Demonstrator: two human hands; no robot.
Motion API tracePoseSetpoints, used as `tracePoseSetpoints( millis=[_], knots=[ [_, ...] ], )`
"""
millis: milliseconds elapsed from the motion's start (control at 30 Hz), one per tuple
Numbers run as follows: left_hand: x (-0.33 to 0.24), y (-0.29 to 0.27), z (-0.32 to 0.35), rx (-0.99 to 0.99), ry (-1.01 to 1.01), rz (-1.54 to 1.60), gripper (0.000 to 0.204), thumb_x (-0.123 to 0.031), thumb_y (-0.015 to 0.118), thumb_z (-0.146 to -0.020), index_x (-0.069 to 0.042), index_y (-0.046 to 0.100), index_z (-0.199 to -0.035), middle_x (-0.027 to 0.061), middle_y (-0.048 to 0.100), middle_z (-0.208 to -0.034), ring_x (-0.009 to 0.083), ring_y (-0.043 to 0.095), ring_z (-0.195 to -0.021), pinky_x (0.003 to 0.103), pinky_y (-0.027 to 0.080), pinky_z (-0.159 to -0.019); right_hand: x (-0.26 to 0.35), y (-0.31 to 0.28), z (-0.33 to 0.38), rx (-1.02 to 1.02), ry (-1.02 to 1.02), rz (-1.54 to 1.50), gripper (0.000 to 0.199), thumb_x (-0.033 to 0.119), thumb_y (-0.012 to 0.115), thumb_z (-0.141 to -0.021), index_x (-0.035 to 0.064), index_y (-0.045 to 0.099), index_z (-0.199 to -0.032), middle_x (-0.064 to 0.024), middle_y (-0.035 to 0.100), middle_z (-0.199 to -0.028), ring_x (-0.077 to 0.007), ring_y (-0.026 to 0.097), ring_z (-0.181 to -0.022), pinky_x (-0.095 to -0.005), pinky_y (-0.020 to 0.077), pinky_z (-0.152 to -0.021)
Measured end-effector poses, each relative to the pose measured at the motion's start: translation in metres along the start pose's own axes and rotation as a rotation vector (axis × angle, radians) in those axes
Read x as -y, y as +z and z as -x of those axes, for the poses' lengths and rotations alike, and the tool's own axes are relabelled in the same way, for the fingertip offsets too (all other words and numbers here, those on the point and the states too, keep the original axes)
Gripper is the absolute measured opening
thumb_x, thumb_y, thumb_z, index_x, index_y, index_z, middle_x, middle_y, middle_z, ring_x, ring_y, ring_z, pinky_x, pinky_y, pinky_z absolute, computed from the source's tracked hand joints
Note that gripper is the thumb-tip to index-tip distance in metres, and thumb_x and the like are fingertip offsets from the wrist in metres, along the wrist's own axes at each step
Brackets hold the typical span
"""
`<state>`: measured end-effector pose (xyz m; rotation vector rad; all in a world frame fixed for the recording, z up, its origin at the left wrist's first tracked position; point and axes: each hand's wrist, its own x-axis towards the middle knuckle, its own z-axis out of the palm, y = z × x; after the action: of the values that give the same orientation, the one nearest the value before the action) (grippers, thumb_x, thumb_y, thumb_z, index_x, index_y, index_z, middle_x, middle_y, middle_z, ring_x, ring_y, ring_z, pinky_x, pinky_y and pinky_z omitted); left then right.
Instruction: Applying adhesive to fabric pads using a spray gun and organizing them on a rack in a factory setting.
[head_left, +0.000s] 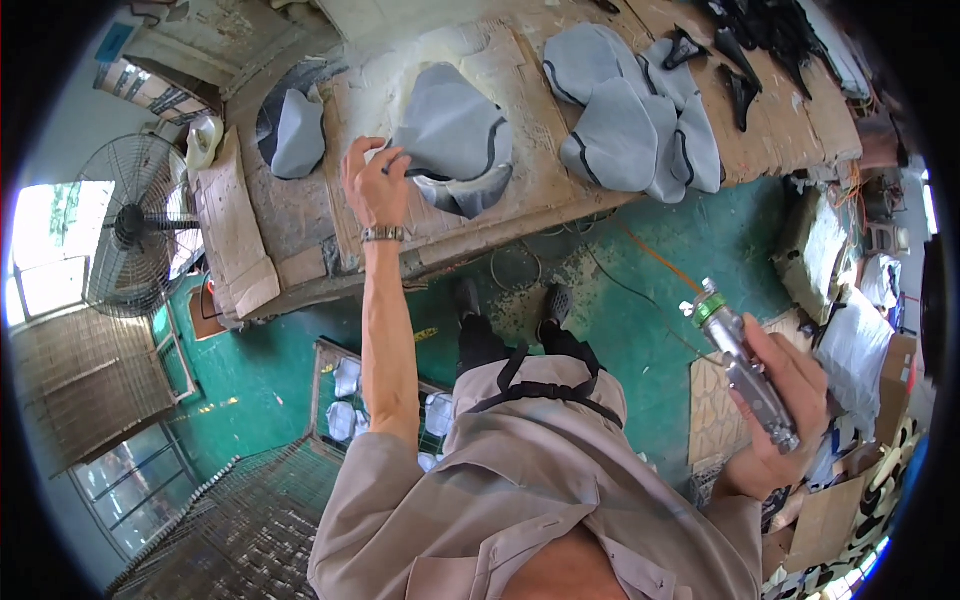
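Observation:
On the workbench, a grey saddle-shaped padded piece (448, 115) with a black curved stripe lies on a dusty cardboard sheet. A glossy dark and grey curved part (465, 190) shows at its near edge. My left hand (376, 180) is at the piece's left edge, fingers curled and pinching there; the exact grip is partly hidden. Away from the bench, at the right, my right hand (785, 395) is wrapped round a silver cylindrical hand tool (745, 370) with a green ring near its top end. An orange hose (660, 252) runs from the bench toward that end.
Several similar grey pieces (615, 135) are piled on the bench's right, near black brackets (738, 90). Another grey piece (298, 135) lies to the left. A large fan (130, 220) stands beyond the bench's left end. A rack (335, 400) with pale parts stands low at left.

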<state>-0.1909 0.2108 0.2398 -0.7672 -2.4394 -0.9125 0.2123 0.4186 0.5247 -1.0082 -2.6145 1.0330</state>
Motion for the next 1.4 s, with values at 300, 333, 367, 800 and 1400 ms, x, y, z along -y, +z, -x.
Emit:
tracePoseSetpoints(
  millis=[300,333,367,800,1400],
  knots=[
    [0.074,-0.172,-0.057,0.388,-0.111,0.135,0.022,-0.016,0.079,-0.074,-0.008,0.078,-0.094,0.0061,0.069,-0.108,0.027,0.064,-0.104,0.038,0.051,-0.09,0.078,0.065,-0.009,0.254,-0.313,-0.027,0.051,0.011,0.07,-0.086,-0.0087,0.058,-0.131,-0.0179,0.067,-0.091,-0.0242,0.067,-0.079,-0.0309,0.0515,-0.071],
    [0.091,-0.188,-0.064,0.374,-0.123,0.137,0.022,-0.016,0.079,-0.074,-0.008,0.078,-0.094,0.0061,0.069,-0.108,0.027,0.064,-0.104,0.038,0.051,-0.09,0.087,0.074,-0.009,0.261,-0.327,-0.017,0.051,0.011,0.07,-0.086,-0.0087,0.058,-0.131,-0.0179,0.067,-0.091,-0.0242,0.067,-0.079,-0.0309,0.0515,-0.071],
    [0.11,-0.202,-0.072,0.427,-0.128,0.128,0.022,-0.014,0.079,-0.075,-0.006,0.077,-0.095,0.0066,0.069,-0.107,0.0263,0.065,-0.102,0.037,0.051,-0.089,0.094,0.082,-0.009,0.269,-0.314,-0.028,0.05,0.011,0.07,-0.086,-0.0085,0.059,-0.131,-0.0174,0.067,-0.091,-0.0238,0.066,-0.079,-0.0308,0.0515,-0.071],
    [0.395,-0.231,-0.205,0.01,-0.123,-0.439,0.024,-0.03,0.08,-0.077,-0.021,0.079,-0.1,0.0063,0.066,-0.106,0.026,0.063,-0.102,0.039,0.05,-0.086,0.185,0.191,-0.04,0.347,-0.205,0.032,0.056,-0.002,0.072,-0.077,-0.0049,0.06,-0.132,-0.0201,0.068,-0.098,-0.0291,0.068,-0.083,-0.0324,0.0524,-0.076],
    [0.389,-0.082,0.08,-0.105,-0.418,0.019,0.055,0.004,0.062,-0.085,-0.009,0.056,-0.138,0.0186,0.063,-0.123,0.0372,0.059,-0.116,0.045,0.048,-0.098,0.194,0.167,-0.037,0.2,-0.2,0.133,0.058,-0.006,0.071,-0.074,-0.0017,0.062,-0.131,-0.0196,0.068,-0.096,-0.0297,0.068,-0.083,-0.0318,0.0525,-0.075]
  ],
)
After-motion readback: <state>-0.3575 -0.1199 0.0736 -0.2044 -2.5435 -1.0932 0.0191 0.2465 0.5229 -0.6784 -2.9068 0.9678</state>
